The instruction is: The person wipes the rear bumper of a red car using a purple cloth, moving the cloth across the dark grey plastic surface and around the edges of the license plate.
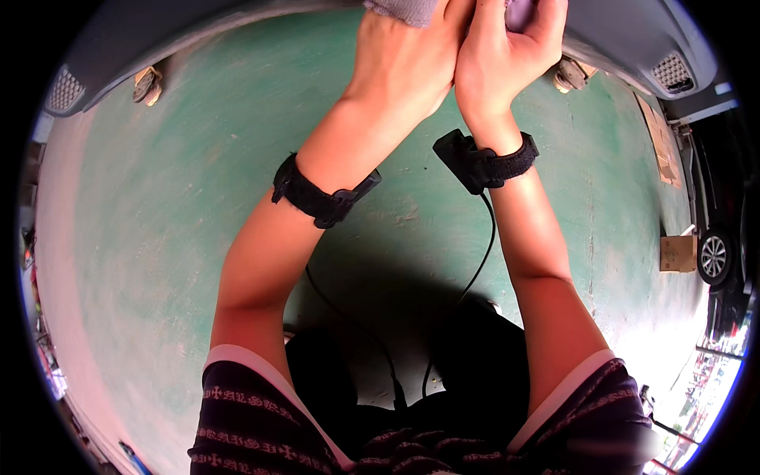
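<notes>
At the top edge of the head view, my left hand and my right hand are pressed together at their inner sides. A greyish-purple cloth lies over the fingers of my left hand, which the frame's edge partly cuts off. Purple cloth also shows between the thumb and curled fingers of my right hand. Whether it is one piece cannot be seen. Both hands are at a dark grey car bumper that curves across the top, with a honeycomb mesh insert towards each end.
Black straps with small devices circle both wrists, and a cable hangs from the right one. Below lies a worn green floor. Blocky supports stand under the bumper on both sides. At right are flat cardboard, a cardboard box and a black car's wheel.
</notes>
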`<state>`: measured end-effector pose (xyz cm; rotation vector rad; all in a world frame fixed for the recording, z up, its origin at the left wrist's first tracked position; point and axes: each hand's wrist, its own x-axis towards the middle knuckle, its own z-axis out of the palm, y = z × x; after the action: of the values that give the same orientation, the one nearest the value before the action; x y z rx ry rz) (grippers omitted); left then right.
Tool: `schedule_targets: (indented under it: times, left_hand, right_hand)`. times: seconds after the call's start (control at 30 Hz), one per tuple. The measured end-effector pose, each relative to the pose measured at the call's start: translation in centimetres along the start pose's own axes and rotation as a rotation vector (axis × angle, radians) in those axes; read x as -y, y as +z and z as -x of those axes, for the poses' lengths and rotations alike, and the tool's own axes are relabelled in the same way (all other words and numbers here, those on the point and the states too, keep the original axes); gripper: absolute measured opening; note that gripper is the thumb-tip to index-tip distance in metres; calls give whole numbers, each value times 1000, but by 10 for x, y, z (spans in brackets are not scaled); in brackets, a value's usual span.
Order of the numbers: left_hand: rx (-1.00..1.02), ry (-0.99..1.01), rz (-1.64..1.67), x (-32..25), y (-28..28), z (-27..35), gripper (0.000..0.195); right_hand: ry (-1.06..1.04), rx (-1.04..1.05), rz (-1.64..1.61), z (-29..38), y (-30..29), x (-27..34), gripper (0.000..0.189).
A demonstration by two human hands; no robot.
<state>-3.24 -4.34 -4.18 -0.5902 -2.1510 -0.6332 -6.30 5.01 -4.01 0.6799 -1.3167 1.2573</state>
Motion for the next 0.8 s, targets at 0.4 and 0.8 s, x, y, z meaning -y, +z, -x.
schedule_targets:
  times: [0.4, 0.8]
  left_hand:
    - [-248, -6, 67, 48, -10, 33, 81]
    - [-138, -25, 148, 37, 27, 52, 84]
  right_hand:
    - [-147, 135, 42, 19, 44, 21, 44]
    - [-132, 339, 86, 12, 2, 11, 44]
